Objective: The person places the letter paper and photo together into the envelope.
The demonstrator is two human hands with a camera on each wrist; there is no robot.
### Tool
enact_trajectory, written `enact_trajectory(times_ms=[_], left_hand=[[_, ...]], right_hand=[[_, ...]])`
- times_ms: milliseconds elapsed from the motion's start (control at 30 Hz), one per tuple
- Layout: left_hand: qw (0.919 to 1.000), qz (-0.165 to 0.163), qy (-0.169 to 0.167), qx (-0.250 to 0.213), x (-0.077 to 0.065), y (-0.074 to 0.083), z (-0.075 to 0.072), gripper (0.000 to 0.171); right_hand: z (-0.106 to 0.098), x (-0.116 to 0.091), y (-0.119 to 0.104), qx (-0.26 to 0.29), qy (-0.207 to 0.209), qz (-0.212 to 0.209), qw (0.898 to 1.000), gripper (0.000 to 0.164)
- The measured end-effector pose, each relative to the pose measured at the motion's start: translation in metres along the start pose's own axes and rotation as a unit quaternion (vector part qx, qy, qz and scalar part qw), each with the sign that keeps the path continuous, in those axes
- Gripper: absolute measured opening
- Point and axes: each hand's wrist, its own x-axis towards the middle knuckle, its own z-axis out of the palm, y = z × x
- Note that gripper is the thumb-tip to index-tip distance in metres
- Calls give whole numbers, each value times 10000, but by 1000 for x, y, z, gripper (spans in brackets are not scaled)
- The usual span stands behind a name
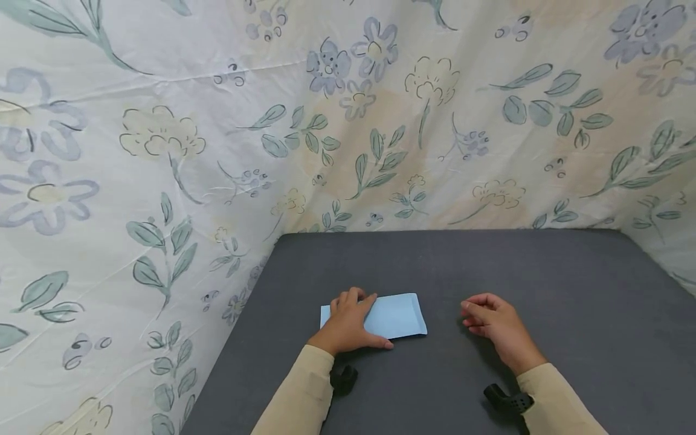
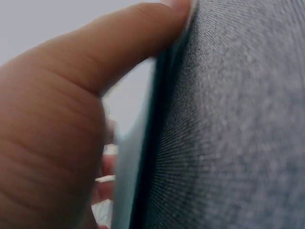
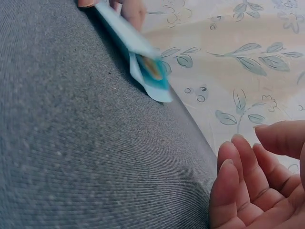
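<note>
A light blue envelope (image 1: pixel 397 315) lies on the grey table, its narrow right end showing a folded strip. My left hand (image 1: pixel 348 323) spans it from above, gripping it between the thumb at the near long edge and the fingers at the far one. From the left wrist, the thumb (image 2: pixel 138 33) is seen at the envelope's edge, close to the tabletop. The right wrist view shows the envelope's end (image 3: pixel 150 76) gaping, with a blurred orange-brown patch inside. To the right of the envelope, my right hand (image 1: pixel 497 326) holds nothing, its fingers loosely bent.
The dark grey table (image 1: pixel 435 260) spreads around both hands. A floral cloth (image 1: pixel 380 151) hangs behind it and along the left side. Each wrist carries a black camera mount, one at the left cuff (image 1: pixel 344 380) and one at the right cuff (image 1: pixel 508 400).
</note>
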Motion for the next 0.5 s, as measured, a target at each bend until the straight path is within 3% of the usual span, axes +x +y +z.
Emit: enact_trajectory(times_ms=[300, 500], left_hand=[[9973, -446, -562, 155, 1, -1, 4, 120], [9989, -282, -312, 193, 0, 0, 3, 121]], right_hand=[[-1, 1, -1, -10, -4, 120, 9999, 36], [-1, -1, -1, -361, 176, -58, 9992, 48]])
